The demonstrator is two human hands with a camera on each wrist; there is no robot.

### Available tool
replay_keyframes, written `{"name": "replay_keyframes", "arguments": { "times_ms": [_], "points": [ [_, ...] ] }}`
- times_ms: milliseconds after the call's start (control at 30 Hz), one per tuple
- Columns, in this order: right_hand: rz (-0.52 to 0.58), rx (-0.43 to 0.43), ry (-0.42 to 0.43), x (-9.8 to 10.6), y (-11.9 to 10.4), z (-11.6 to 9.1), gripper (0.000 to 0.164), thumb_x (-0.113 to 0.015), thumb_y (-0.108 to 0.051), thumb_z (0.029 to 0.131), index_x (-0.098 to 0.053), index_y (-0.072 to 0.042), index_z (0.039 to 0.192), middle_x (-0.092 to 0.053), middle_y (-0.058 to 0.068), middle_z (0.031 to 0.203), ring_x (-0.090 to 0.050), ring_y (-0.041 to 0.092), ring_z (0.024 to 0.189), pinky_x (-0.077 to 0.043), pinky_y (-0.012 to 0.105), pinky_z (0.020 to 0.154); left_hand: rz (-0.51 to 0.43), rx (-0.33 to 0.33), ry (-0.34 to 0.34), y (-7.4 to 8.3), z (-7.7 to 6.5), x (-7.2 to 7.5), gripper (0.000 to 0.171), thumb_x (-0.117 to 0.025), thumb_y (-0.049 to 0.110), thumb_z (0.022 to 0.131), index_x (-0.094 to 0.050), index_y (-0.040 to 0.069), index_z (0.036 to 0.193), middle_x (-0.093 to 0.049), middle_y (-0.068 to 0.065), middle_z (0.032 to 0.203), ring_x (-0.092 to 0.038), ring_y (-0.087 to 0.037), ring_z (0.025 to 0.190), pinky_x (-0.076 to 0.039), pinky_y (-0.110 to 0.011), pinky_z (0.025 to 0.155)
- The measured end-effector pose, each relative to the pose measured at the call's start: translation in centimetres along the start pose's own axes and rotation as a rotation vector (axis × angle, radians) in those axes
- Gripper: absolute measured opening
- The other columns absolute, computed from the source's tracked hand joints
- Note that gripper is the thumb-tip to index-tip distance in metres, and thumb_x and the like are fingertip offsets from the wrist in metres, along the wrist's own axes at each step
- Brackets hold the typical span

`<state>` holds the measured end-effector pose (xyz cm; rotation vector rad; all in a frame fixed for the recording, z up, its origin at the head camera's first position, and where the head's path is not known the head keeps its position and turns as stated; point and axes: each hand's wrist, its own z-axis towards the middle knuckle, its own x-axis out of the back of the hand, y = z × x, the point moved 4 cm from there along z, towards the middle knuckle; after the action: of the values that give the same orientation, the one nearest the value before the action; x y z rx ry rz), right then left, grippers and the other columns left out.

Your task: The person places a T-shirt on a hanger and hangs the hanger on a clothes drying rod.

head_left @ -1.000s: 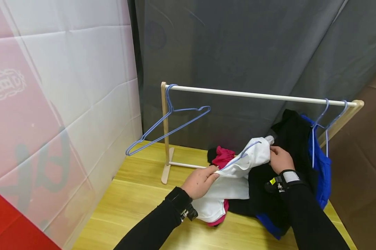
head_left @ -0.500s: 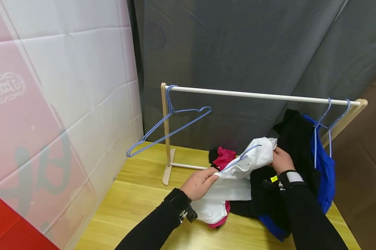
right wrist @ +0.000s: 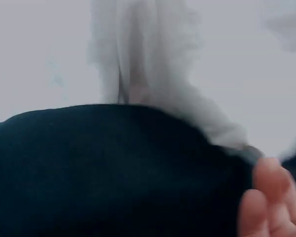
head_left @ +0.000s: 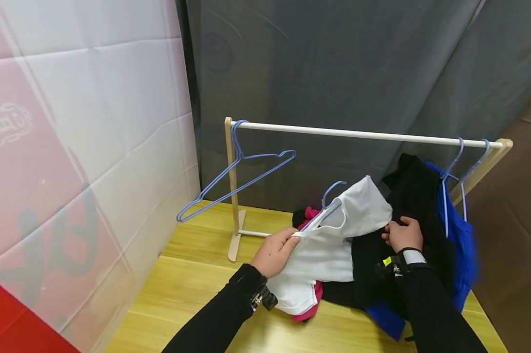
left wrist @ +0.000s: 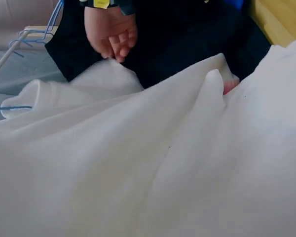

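A white short-sleeved shirt [head_left: 322, 257] hangs from my left hand [head_left: 274, 252], which pinches it at the left shoulder. Inside the shirt is a blue wire hanger [head_left: 324, 200]; its hook stands up out of the neckline. My right hand [head_left: 405, 235] is beside the lower edge of the right sleeve, fingers loosely bent and nothing gripped. In the left wrist view, the fingertips of that right hand [left wrist: 111, 29] are close to the sleeve; whether they touch it I cannot tell. White cloth fills most of that view, and the left fingers are hidden.
A clothes rack with a white rail [head_left: 349, 133] stands behind. Bare blue hangers [head_left: 236, 169] hang at its left end. Black [head_left: 417, 196] and blue garments [head_left: 461, 255] hang at the right. Red cloth [head_left: 311, 214] lies behind the shirt on the wooden table [head_left: 181, 294].
My right hand has let go of the sleeve and moved slightly down and right. The sleeve now spreads out over the hanger's end, and the hook has turned upright. My left hand keeps its pinch.
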<state>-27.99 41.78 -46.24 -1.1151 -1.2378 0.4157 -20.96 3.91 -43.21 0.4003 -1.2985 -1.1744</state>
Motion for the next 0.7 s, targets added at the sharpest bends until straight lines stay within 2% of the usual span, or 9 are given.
{"name": "replay_keyframes", "arguments": {
  "times_ms": [67, 167, 267, 333, 433, 500, 600, 700],
  "points": [
    [-0.004, 0.091, 0.056, -0.4, -1.5, -0.4, 0.059, -0.045, -0.024, 0.103, -0.03, -0.006, 0.157, -0.063, 0.013, 0.11, -0.063, 0.007, 0.07, -0.049, 0.028, 0.067, 0.004, 0.013, 0.001, 0.0, 0.1, 0.0, 0.023, -0.047, 0.033, 0.109, -0.065, 0.02, 0.114, -0.064, 0.004, 0.099, -0.058, -0.013, 0.086, -0.047, -0.03, 0.077],
    [-0.109, 0.358, 0.083, -1.1, -4.9, -1.6, 0.053, -0.048, -0.018, 0.102, -0.04, -0.013, 0.154, -0.06, 0.013, 0.11, -0.06, 0.016, 0.08, -0.043, 0.036, 0.071, 0.011, 0.025, 0.005, 0.0, 0.2, -0.1, 0.023, -0.047, 0.034, 0.109, -0.065, 0.021, 0.113, -0.065, 0.005, 0.099, -0.058, -0.013, 0.085, -0.047, -0.03, 0.077],
    [-0.216, 0.656, -0.004, -2.7, -8.6, -3.4, 0.049, -0.052, -0.011, 0.101, -0.048, -0.014, 0.15, -0.061, 0.014, 0.109, -0.058, 0.024, 0.086, -0.044, 0.042, 0.071, 0.018, 0.025, 0.007, 0.1, 0.2, -0.2, 0.023, -0.047, 0.034, 0.109, -0.066, 0.021, 0.113, -0.065, 0.005, 0.1, -0.058, -0.012, 0.085, -0.048, -0.03, 0.076],
    [-0.266, 0.781, -0.098, -3.9, -10.5, -4.9, 0.046, -0.054, -0.011, 0.101, -0.052, -0.013, 0.148, -0.065, 0.013, 0.109, -0.061, 0.026, 0.085, -0.046, 0.042, 0.07, 0.024, 0.018, 0.009, 0.2, 0.2, -0.3, 0.023, -0.048, 0.033, 0.109, -0.067, 0.021, 0.114, -0.066, 0.005, 0.101, -0.058, -0.012, 0.086, -0.048, -0.03, 0.077],
    [-0.305, 0.854, -0.205, -5.3, -12.6, -7.1, 0.04, -0.056, -0.014, 0.102, -0.058, -0.011, 0.141, -0.069, 0.011, 0.11, -0.064, 0.023, 0.084, -0.049, 0.04, 0.069, 0.041, 0.008, 0.01, 0.5, 0.3, -0.5, 0.023, -0.049, 0.031, 0.109, -0.067, 0.02, 0.117, -0.067, 0.005, 0.103, -0.059, -0.011, 0.087, -0.048, -0.03, 0.078],
    [-0.293, 0.858, -0.261, -6.0, -13.5, -8.4, 0.038, -0.059, -0.018, 0.101, -0.06, -0.01, 0.137, -0.07, 0.009, 0.111, -0.066, 0.021, 0.085, -0.051, 0.039, 0.069, 0.043, 0.008, 0.017, 0.6, 0.3, -0.7, 0.024, -0.049, 0.03, 0.109, -0.067, 0.019, 0.12, -0.067, 0.005, 0.104, -0.058, -0.01, 0.087, -0.048, -0.029, 0.077],
    [-0.268, 0.839, -0.339, -6.8, -14.3, -10.0, 0.045, -0.067, -0.029, 0.098, -0.057, -0.009, 0.137, -0.066, 0.009, 0.113, -0.068, 0.021, 0.088, -0.055, 0.038, 0.07, 0.025, 0.026, 0.027, 0.7, 0.4, -0.9, 0.025, -0.049, 0.028, 0.109, -0.066, 0.018, 0.123, -0.064, 0.004, 0.096, -0.055, -0.01, 0.081, -0.045, -0.027, 0.07],
    [-0.249, 0.811, -0.336, -7.1, -14.8, -10.7, 0.049, -0.067, -0.041, 0.097, -0.056, -0.008, 0.133, -0.064, 0.011, 0.113, -0.067, 0.023, 0.09, -0.055, 0.039, 0.07, 0.021, 0.031, 0.018, 1.2, 0.5, -1.1, 0.024, -0.05, 0.026, 0.108, -0.065, 0.016, 0.124, -0.059, 0.002, 0.089, -0.052, -0.011, 0.075, -0.042, -0.026, 0.064]
  ]
}}
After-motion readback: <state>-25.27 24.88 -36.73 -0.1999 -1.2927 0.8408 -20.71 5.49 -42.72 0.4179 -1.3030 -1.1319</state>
